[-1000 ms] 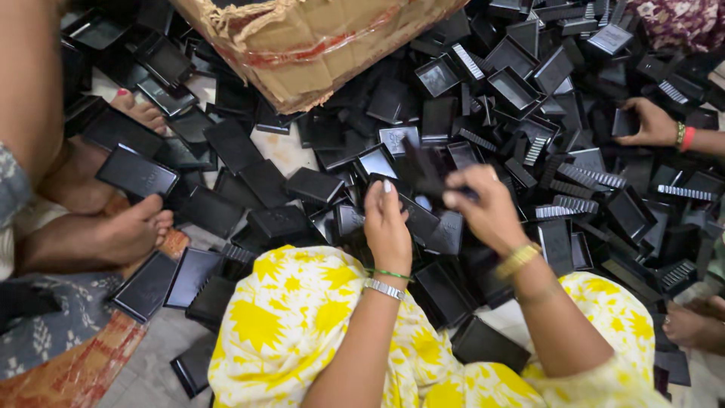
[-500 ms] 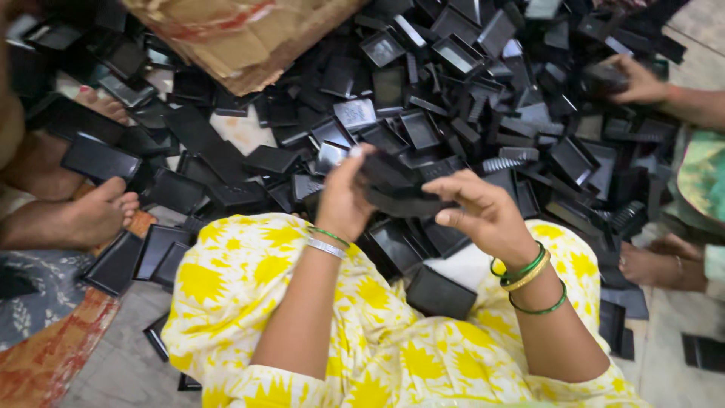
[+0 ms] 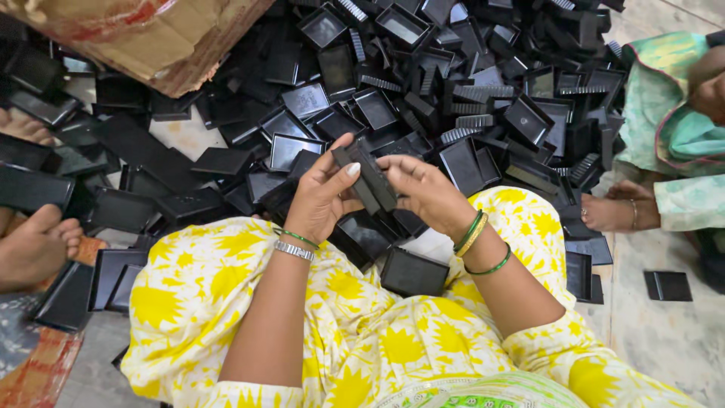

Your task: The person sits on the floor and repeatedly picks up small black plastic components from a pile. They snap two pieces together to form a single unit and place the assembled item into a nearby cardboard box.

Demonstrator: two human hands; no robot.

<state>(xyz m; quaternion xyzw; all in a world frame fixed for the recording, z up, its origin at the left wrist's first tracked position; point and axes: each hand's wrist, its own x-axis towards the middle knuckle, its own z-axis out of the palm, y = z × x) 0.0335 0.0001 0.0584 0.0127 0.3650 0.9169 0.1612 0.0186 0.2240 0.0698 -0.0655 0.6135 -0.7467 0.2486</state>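
2 hands work 1 black plastic piece, held above the lap just in front of the large pile of black trays. Left hand: fingers curled round the piece's near end, thumb pressed on its top face. Right hand: fingertips pinching the far end from the opposite side. The piece sits tilted, clear of the pile, touching nothing but the hands.

Progress, as a judgement: early. The pile looks barely reduced; hundreds of trays and ribbed parts lie loose. 1 single tray rests on the yellow cloth on the near side of the pile, possibly a finished one; cannot tell.

Left of the pile: a torn cardboard box and another person's bare foot. Right of the pile: another person's hand by the edge.
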